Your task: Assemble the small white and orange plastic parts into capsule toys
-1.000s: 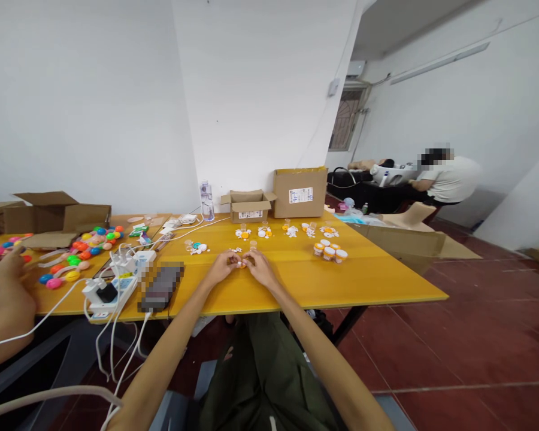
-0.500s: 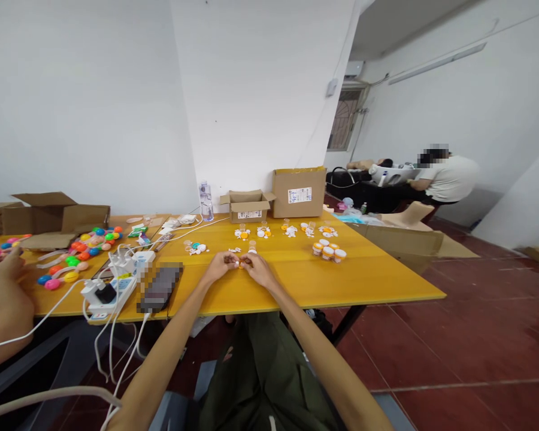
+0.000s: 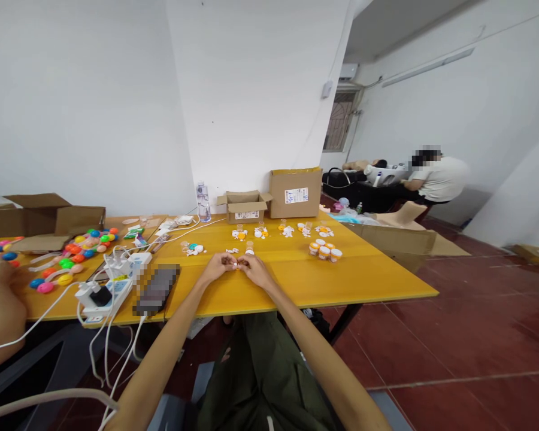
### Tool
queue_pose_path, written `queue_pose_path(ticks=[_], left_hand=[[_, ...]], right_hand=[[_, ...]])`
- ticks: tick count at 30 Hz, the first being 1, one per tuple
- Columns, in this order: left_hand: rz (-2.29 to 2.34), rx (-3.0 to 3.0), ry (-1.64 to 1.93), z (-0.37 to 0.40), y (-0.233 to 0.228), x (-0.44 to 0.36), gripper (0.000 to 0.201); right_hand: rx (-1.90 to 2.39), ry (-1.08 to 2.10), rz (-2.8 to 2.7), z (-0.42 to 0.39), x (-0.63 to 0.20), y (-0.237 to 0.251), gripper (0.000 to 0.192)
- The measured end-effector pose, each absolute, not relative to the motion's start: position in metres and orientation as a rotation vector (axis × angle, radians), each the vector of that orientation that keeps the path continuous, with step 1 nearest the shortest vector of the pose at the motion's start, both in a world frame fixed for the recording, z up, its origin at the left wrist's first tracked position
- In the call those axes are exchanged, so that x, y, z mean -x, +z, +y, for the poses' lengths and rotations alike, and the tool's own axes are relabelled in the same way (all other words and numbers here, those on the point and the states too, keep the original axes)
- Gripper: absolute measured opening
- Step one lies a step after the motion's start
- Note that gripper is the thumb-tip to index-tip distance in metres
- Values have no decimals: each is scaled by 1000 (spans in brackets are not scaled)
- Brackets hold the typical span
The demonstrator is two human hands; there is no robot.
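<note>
My left hand [image 3: 216,268] and my right hand [image 3: 254,270] meet fingertip to fingertip over the yellow table [image 3: 368,276], pinching a small white and orange piece [image 3: 236,264] between them. Just beyond my fingers stands a small clear cup [image 3: 250,245]. Several small white and orange parts [image 3: 260,232] lie in clusters farther back, and a group of little orange-lidded jars [image 3: 323,251] stands to the right.
Two cardboard boxes [image 3: 295,191] and a water bottle [image 3: 202,202] stand at the far edge. A power strip [image 3: 103,292] with chargers and a phone [image 3: 155,290] lie left of my arm. Another person's hand [image 3: 0,276] rests near colourful balls [image 3: 76,250]. Someone sits far right [image 3: 435,176].
My hands stay together on the small piece, with only slight finger movement. The view has shifted a little to the right.
</note>
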State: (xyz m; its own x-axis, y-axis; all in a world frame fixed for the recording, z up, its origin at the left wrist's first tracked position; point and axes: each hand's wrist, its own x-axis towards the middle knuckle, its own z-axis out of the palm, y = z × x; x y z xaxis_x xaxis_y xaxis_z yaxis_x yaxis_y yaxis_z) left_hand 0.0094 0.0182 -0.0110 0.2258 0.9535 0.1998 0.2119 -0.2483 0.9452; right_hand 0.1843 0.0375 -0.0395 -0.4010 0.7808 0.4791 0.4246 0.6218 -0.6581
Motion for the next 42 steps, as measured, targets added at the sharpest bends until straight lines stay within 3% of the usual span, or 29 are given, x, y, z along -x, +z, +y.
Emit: queue_pose_path(ticks=[31, 42], left_hand=[[1107, -1790, 1151, 20, -15, -6, 6], [1139, -1819, 1161, 16, -9, -9, 10]], right_hand=[[982, 588, -2039, 34, -184, -36, 12], [948, 569, -2050, 37, -186, -38, 8]])
